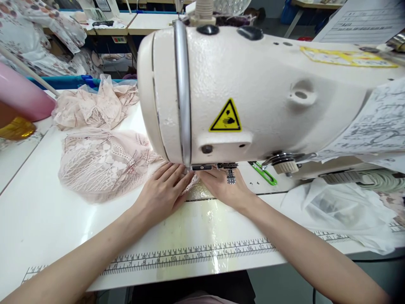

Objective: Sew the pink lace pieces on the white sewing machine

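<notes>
A white industrial sewing machine [253, 88] fills the upper middle of the view. My left hand [163, 192] lies flat, fingers stretched out, pressing pale pink lace fabric [101, 162] toward the presser foot [230, 175]. My right hand [223, 185] rests just under the machine head beside the presser foot, fingers mostly hidden by the machine, touching the same fabric at the needle area.
A second heap of pink lace [95, 105] lies at the back left. Green thread snips [264, 172] sit right of the foot. A clear plastic bag [344, 211] lies at the right. A printed ruler [190, 255] runs along the table's front edge. A pink object [22, 95] stands far left.
</notes>
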Tool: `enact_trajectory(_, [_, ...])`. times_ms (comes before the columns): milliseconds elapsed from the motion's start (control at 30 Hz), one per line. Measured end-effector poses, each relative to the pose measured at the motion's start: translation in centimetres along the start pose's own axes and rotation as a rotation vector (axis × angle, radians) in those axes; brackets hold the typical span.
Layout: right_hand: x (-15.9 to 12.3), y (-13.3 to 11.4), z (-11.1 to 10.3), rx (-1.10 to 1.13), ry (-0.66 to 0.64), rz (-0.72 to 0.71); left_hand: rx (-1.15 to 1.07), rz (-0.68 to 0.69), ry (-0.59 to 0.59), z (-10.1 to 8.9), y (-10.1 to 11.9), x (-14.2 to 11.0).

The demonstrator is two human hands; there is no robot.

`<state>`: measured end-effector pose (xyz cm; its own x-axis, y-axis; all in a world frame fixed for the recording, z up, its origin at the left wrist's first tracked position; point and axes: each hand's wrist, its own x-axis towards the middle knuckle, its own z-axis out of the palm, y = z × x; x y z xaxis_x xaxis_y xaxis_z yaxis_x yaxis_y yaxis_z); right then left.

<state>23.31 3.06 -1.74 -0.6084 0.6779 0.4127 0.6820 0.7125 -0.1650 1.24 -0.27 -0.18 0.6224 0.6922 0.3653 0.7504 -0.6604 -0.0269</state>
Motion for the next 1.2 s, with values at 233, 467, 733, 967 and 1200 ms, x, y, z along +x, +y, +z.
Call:
enact_trajectory(233, [-0.4,0.0,0.2,-0.187,-0.068,-0.048,0.088,0.173,0.058,-0.2,-0.5,-0.2])
enact_trajectory(467, [0.3,-1.3,-0.8,-0.312,0.042,-0.169,0.05,0.18,0.026,-0.5,-1.5,-0.6])
enact_trajectory(733, [0.8,-2.3,-0.4,-0.136,0.102,-0.295,0.032,0.171,0.049,-0.6,-2.1,-0.6])
enact_trajectory(967, [0.7,-2.1,-0.2,-0.105,0.126,-0.305,0.081,0.162,0.044,-0.5,-1.7,-0.6])
enact_trajectory(1200, [0.6,-2.0,0.0,-0.038,0.057,-0.255,0.098,0.171,0.029,-0.7,-1.8,-0.4])
